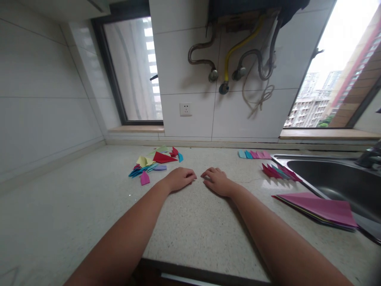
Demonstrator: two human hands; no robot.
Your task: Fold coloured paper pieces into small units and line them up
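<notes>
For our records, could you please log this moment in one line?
left hand: on countertop | right hand: on countertop | at left: paper pile | at right: paper rows, paper stack

No text, brand or number can be read; the papers (318, 204) and socket (185, 109) show nothing legible. Any sign on the buildings (312, 106) is too small.

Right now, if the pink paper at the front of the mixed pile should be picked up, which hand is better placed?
Probably the left hand: it rests nearer the pink paper, while the right hand lies farther away, beyond it.
</notes>
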